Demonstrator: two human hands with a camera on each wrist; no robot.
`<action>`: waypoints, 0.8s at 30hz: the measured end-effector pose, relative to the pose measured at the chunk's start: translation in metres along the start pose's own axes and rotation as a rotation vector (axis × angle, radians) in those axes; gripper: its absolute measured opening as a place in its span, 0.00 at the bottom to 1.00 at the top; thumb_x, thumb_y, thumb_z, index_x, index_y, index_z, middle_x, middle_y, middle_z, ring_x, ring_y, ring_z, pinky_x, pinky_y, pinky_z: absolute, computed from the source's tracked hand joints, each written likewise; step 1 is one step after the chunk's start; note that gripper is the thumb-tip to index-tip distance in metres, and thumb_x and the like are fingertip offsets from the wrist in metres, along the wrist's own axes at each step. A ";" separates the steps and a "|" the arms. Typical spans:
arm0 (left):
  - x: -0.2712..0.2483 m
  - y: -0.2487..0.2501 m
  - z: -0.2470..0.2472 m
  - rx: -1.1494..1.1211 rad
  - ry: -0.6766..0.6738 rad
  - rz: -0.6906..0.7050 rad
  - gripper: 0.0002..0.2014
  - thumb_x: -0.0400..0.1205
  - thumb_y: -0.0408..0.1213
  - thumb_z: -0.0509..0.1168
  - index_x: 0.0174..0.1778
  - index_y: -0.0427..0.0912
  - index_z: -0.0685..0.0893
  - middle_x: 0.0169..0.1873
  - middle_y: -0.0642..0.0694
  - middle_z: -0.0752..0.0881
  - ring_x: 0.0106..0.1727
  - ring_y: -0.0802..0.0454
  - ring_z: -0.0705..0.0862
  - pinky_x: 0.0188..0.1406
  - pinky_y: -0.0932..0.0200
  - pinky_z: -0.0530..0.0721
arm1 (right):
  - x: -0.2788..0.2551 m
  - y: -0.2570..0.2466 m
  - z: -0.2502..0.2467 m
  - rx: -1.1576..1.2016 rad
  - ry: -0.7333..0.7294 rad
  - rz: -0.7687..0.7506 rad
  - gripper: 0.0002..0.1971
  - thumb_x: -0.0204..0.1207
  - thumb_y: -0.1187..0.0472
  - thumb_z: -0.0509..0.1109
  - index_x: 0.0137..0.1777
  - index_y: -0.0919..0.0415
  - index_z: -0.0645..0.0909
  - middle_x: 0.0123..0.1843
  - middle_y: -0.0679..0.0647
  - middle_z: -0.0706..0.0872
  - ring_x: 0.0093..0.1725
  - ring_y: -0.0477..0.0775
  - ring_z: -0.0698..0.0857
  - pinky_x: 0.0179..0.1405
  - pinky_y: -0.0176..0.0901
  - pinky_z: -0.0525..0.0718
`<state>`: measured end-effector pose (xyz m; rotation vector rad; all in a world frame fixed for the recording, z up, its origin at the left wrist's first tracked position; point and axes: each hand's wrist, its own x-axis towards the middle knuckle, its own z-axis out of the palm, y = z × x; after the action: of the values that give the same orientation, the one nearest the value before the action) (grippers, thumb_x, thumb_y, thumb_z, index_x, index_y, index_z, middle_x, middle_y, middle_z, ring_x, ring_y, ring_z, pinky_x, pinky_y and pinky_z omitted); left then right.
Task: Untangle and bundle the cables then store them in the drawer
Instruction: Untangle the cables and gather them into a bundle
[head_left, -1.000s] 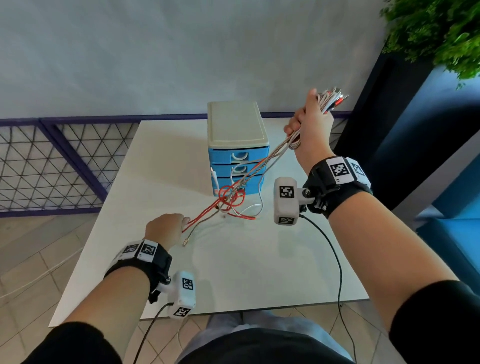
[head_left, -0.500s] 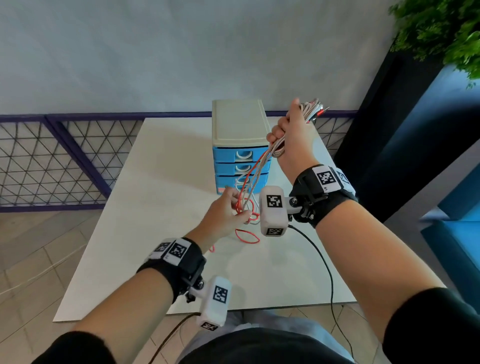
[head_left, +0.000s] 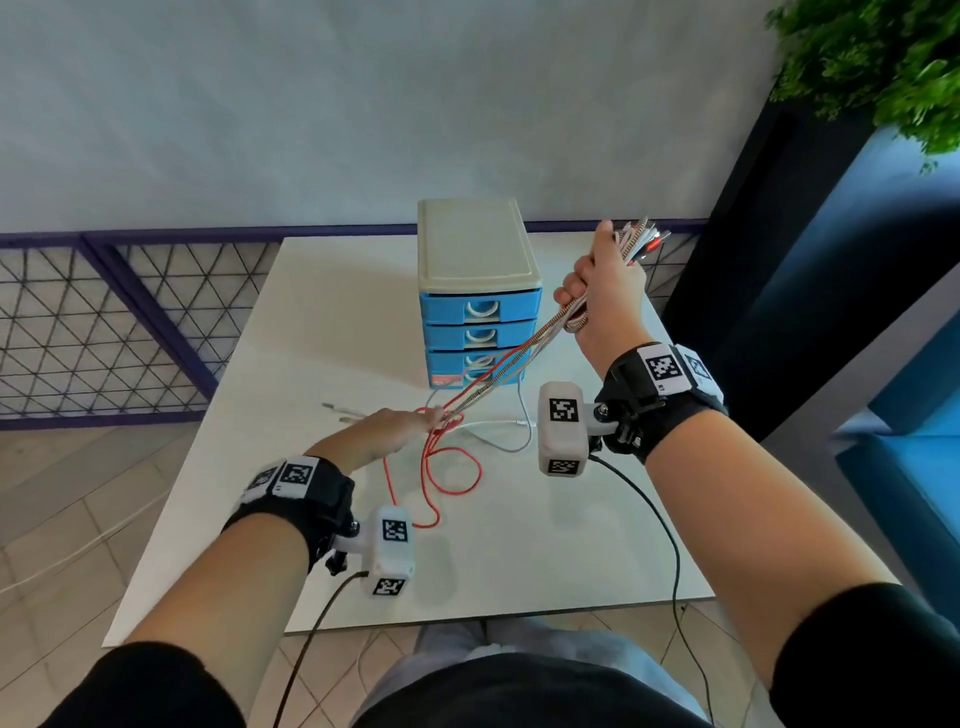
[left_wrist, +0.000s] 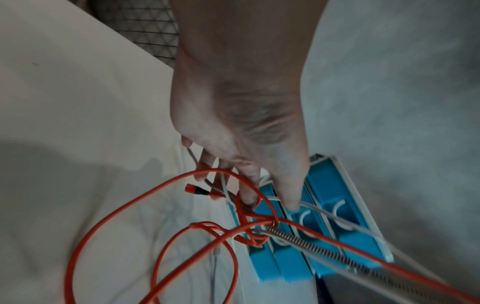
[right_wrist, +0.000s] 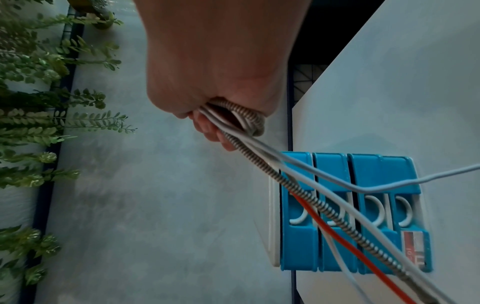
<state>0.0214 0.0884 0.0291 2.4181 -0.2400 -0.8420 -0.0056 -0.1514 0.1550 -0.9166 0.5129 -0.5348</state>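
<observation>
Right hand (head_left: 605, 291) clenches the cables (head_left: 511, 364) above the table (head_left: 571, 545) right edge; left hand (head_left: 395, 428), fingers extended, touches the red cable (left_wrist: 145, 197) knot near the drawer unit (head_left: 475, 291).

The right hand (right_wrist: 207, 67) grips a bundle of cables (right_wrist: 241, 127) (white, red, one spring-wrapped) that run taut across the blue drawer unit (right_wrist: 363, 214) beyond it.

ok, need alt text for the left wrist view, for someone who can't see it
Seen from the wrist, the left hand reaches its fingers into a knot where a red cable loops around a metal spring-wrapped cable and white cables. The tangle hangs over a white table, in front of a blue drawer unit.
</observation>
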 end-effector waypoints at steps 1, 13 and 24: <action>0.000 0.001 -0.002 -0.060 0.008 -0.056 0.40 0.77 0.72 0.48 0.63 0.40 0.84 0.54 0.40 0.86 0.56 0.44 0.81 0.64 0.51 0.72 | -0.001 0.001 0.000 -0.011 -0.005 0.005 0.19 0.81 0.49 0.66 0.32 0.54 0.67 0.19 0.47 0.65 0.15 0.45 0.65 0.17 0.36 0.67; -0.001 0.010 0.000 0.181 0.171 -0.243 0.58 0.57 0.67 0.78 0.79 0.56 0.56 0.74 0.39 0.50 0.79 0.34 0.61 0.75 0.42 0.65 | -0.017 0.001 0.017 -0.101 -0.144 -0.049 0.19 0.82 0.52 0.66 0.32 0.56 0.66 0.17 0.46 0.66 0.16 0.46 0.64 0.18 0.37 0.67; 0.001 -0.048 0.004 -0.154 0.227 -0.120 0.11 0.78 0.42 0.70 0.54 0.42 0.87 0.49 0.38 0.89 0.32 0.41 0.90 0.28 0.59 0.87 | -0.006 -0.021 0.009 -0.081 -0.091 -0.077 0.20 0.82 0.52 0.66 0.31 0.55 0.66 0.19 0.48 0.67 0.17 0.46 0.66 0.19 0.37 0.68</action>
<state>0.0193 0.1265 -0.0010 2.3745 0.0558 -0.6052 -0.0089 -0.1526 0.1782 -1.0364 0.4202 -0.5427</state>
